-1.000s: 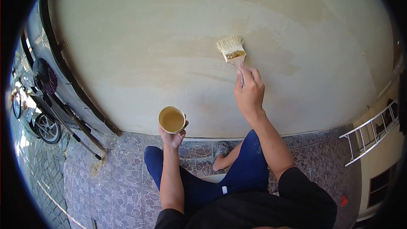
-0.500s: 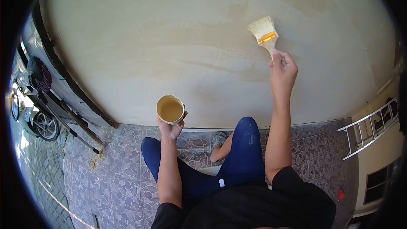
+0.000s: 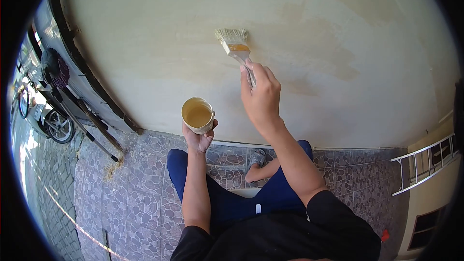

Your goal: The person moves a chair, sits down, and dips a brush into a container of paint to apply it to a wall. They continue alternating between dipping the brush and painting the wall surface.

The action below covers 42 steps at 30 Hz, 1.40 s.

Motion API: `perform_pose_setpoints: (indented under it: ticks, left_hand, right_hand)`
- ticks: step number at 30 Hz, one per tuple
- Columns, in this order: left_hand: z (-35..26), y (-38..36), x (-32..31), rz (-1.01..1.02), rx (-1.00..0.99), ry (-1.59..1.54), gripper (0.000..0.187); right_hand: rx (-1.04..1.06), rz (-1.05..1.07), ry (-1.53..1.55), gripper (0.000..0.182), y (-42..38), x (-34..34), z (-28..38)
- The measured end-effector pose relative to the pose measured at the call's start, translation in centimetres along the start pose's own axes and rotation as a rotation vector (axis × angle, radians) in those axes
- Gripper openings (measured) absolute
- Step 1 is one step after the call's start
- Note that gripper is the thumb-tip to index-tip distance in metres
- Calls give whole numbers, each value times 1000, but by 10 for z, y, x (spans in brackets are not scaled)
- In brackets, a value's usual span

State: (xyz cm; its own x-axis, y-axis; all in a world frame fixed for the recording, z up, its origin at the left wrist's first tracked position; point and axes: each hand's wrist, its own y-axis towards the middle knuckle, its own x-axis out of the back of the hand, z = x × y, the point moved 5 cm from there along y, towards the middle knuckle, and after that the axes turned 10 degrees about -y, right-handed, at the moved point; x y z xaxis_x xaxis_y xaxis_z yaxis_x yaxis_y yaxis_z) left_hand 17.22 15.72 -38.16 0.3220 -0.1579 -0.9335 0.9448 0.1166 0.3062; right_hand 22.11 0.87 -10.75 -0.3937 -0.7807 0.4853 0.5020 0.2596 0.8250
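Note:
My right hand (image 3: 262,92) grips the handle of a wide paintbrush (image 3: 239,54) with pale bristles and an orange-yellow band. The bristles point up and appear to press on the wall (image 3: 159,67), where darker, damp-looking patches show. Lower and to the left, my left hand (image 3: 198,137) is wrapped round a cream-coloured cup (image 3: 197,125). Yellowish-tan liquid (image 3: 198,115) lies inside it. The cup is upright or slightly tilted, apart from the wall.
A metal ladder (image 3: 427,164) leans at the right. Long-handled tools (image 3: 92,123) and a motorbike (image 3: 58,125) stand at the left. Stone-patterned tiles (image 3: 140,198) cover the floor, meeting the wall's base. A small red object (image 3: 385,235) lies at lower right.
My right hand has swept the paintbrush leftward and slightly down across the wall. The cup in my left hand has stayed nearly in place; the view has shifted a little.

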Motion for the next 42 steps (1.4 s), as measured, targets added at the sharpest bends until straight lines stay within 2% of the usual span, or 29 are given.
perform_pose_setpoints:
  ticks: [1,3,4,6,7,8,9,10,12,18,19,20,22,23,27,28,31,35,38,40,42]
  left_hand:
    - [-3,0,1,-1,-3,10,62]
    - [-8,0,4,-11,-22,11,63]
    - [-10,-1,6,-26,-32,5,64]
    - [-15,-5,9,-55,-56,6,65]
    - [-15,-6,8,-72,-72,6,66]
    - [-15,-8,7,-88,-79,5,66]
    - [-15,-9,3,-208,-142,81,58]
    - [-16,-10,0,-326,-202,157,52]
    - [-13,-10,-4,-376,-229,169,49]
    - [-4,-6,1,-441,-230,271,51]
    - [-1,-4,-3,-313,-151,258,53]
    - [1,-5,-1,-328,-160,259,53]
    - [13,-3,-12,-530,-255,263,54]
    - [13,-3,-6,-497,-229,265,59]
    - [20,0,-10,-559,-233,252,68]
    - [19,2,-6,-522,-228,252,72]
    - [18,1,-10,-428,-194,259,77]
    - [12,1,-10,-292,-149,339,79]
    - [7,-1,-8,-305,-135,426,78]
    - [6,-1,-8,-345,-151,442,77]
    - [7,-1,-7,-385,-169,458,77]
  right_hand:
    - [6,-1,11,21,-9,2,-2]
    - [-207,57,176,19,-30,6,-24]
    - [-212,66,180,19,-36,13,-30]
    - [-716,295,484,22,-61,11,-60]
    - [-726,308,485,22,-66,17,-68]
    - [-881,337,696,22,-76,18,-78]
    - [-1036,360,908,23,-87,17,-83]
    - [-1048,369,907,23,-92,21,-89]
    - [-1101,388,1034,23,-104,23,-96]
    - [-1124,400,1179,24,-128,34,-98]
    - [-1099,392,1170,25,-129,37,-95]
    - [-1113,404,1174,25,-133,39,-93]
    - [-1015,359,1068,27,-135,48,-90]
    - [-1028,362,1071,27,-138,51,-88]
    - [-865,279,733,27,-134,74,-80]
    - [-809,268,613,26,-131,80,-78]
    - [-746,277,523,24,-125,89,-76]
    - [-707,354,541,23,-118,95,-70]
    - [-637,347,520,21,-115,96,-63]
    - [-513,380,511,19,-114,99,-57]
    - [-566,409,565,19,-111,102,-46]
